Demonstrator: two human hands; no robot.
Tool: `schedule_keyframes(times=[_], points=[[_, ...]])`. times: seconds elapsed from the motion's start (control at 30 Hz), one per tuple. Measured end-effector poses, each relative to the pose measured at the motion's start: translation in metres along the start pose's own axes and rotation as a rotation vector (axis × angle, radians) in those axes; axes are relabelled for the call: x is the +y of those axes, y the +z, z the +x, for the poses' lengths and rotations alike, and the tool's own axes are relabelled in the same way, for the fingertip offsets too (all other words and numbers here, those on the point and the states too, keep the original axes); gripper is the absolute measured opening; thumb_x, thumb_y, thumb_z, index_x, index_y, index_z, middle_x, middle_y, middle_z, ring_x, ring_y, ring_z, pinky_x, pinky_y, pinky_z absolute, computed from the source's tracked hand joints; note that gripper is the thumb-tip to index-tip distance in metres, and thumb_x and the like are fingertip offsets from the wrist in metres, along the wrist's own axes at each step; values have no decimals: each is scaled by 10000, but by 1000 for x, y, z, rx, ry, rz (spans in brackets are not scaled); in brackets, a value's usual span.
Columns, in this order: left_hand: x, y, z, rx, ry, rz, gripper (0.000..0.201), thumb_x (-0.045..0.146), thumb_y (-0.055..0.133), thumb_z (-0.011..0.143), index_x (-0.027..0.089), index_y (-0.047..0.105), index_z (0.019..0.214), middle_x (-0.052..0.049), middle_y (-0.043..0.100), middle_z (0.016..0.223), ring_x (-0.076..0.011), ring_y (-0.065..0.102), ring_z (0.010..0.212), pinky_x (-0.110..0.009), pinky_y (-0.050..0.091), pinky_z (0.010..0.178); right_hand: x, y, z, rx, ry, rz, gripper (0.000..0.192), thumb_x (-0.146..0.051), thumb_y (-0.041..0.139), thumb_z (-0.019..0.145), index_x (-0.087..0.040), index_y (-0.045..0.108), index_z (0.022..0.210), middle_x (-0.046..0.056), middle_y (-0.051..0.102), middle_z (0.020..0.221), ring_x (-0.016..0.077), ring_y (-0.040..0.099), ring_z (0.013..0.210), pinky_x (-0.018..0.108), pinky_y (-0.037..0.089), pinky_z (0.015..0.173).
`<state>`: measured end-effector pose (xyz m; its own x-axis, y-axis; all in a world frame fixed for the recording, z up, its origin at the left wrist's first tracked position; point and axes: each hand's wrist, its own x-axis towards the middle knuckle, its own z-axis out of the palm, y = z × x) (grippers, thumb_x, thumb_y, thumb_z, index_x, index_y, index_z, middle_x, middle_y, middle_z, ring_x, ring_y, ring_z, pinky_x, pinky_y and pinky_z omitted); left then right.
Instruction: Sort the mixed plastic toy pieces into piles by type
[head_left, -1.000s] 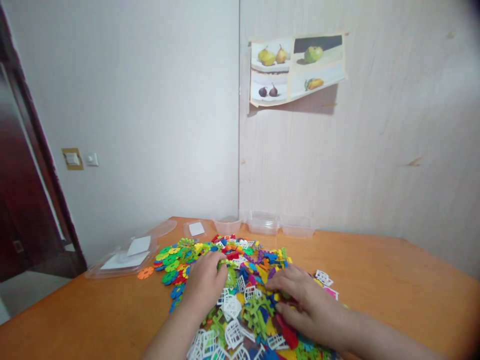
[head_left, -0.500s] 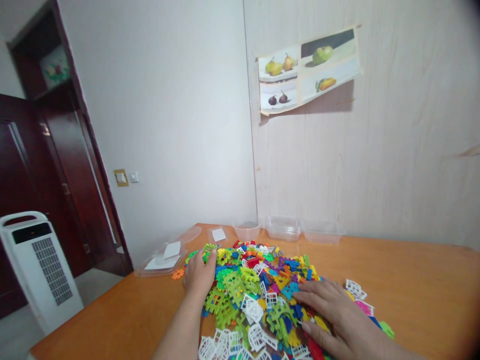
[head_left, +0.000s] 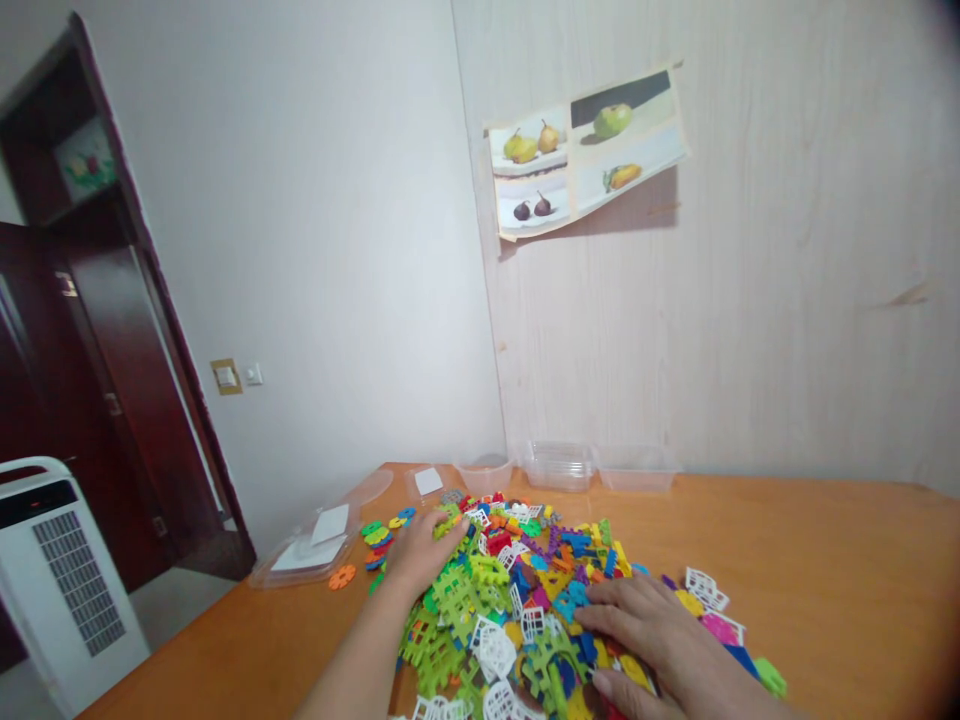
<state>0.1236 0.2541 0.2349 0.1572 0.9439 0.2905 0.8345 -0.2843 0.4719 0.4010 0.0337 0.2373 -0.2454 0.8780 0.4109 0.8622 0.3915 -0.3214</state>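
Observation:
A heap of colourful plastic building pieces covers the middle of the table, with many green lattice pieces on its left side. My left hand rests on the heap's far left part, thumb apart, fingertips partly hidden by the hand and pieces. On the right side lies my right hand, palm down with fingers spread, touching a blue piece and yellow ones. White window-shaped pieces are scattered in front, between my forearms. Several round notched discs, among them an orange disc, lie left of my left hand.
Clear plastic tubs stand along the wall at the back of the wooden table. At the left edge are flat clear lids with white cards. A white upright appliance stands on the floor at the left.
My left hand has moved right over the heap, and the round discs to its left now show. My right hand stays at nearly the same spot. The camera has turned slightly.

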Motion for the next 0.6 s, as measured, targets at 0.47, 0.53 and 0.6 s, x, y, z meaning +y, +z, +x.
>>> schedule_keyframes(times=[0.47,0.53,0.6], points=[[82,21,-42,-178,355,-240,383,538,602,821,232,724,1016,-72,665,1105,-235,590,1063,-335,439,951,17,14,-5,4,2,14,330,-444,538,919,-405,653,1226,42,640,1304,310,599,1163,505,522,933],[89,14,-41,-199,434,-304,367,534,560,858,226,738,953,-58,685,1039,-212,602,1017,-311,448,927,19,15,-5,34,-15,10,336,-443,554,908,-418,654,1228,36,647,1300,317,604,1164,504,541,913],[85,4,-35,-158,473,-332,389,512,484,914,220,741,926,-44,700,993,-190,611,992,-281,448,909,21,17,-5,59,-26,16,346,-447,573,895,-426,654,1231,32,654,1292,324,611,1159,509,552,903]])
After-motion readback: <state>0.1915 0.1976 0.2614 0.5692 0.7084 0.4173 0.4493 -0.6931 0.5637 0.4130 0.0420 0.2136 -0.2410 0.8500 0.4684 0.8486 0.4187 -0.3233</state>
